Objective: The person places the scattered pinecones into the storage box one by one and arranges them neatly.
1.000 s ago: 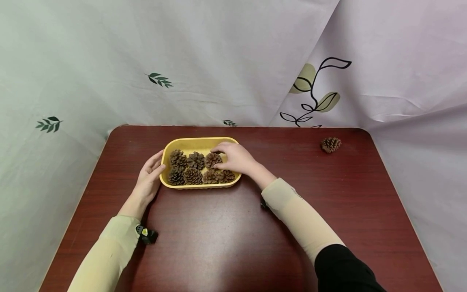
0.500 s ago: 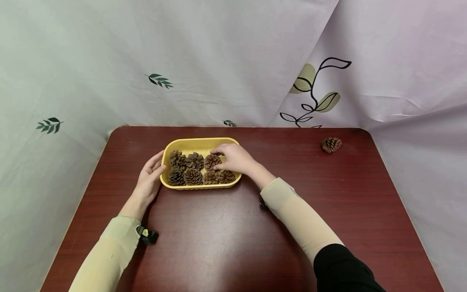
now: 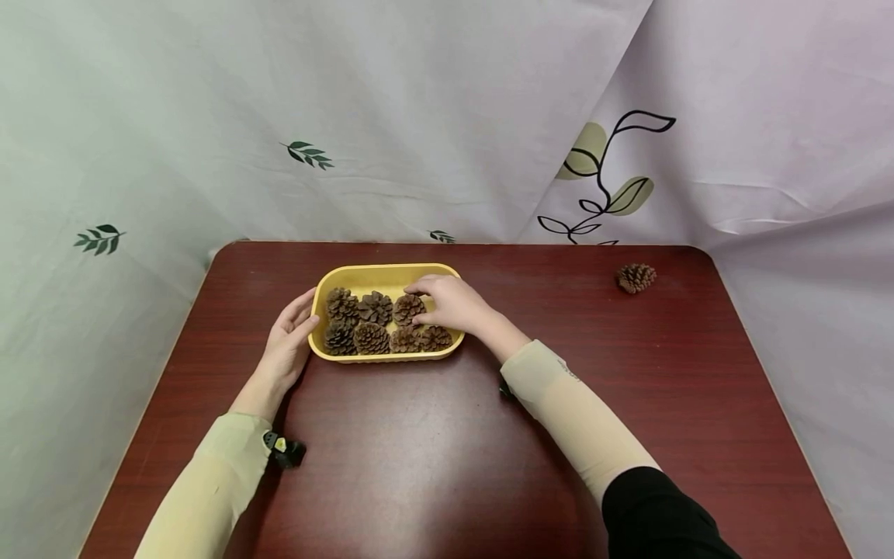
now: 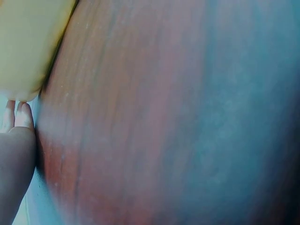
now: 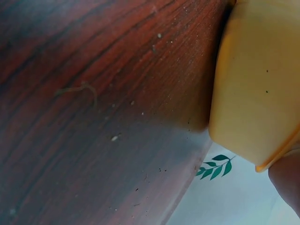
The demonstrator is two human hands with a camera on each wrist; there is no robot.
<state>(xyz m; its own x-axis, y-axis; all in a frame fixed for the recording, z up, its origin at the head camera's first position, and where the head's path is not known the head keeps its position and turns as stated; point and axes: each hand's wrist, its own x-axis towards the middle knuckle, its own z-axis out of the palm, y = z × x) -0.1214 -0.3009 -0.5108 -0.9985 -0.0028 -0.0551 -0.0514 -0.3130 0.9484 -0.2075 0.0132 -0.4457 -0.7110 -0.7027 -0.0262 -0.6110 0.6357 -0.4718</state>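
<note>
Yellow oblong plastic tray (image 3: 363,273), standing left of centre toward the far edge of the dark red wood-grain desk (image 3: 447,435); contents, seven brown dry pine cones in two rows, filling its floor. Third cone of the far row, a brown open-scaled pine cone (image 3: 407,308): under the fingertips of the right hand (image 3: 454,303), whose fingers are bent down over it and touch it; whether they pinch it cannot be told. Left hand (image 3: 288,341): flat against the tray's left end, fingers straight and close together, thumb at the near corner. Both forearms in pale beige sleeves, a small black clip at each wrist. One more brown pine cone (image 3: 635,277) lies alone, well apart, near the desk's far right corner. Backdrop: pale draped cloth with printed leaf sprigs.
</note>
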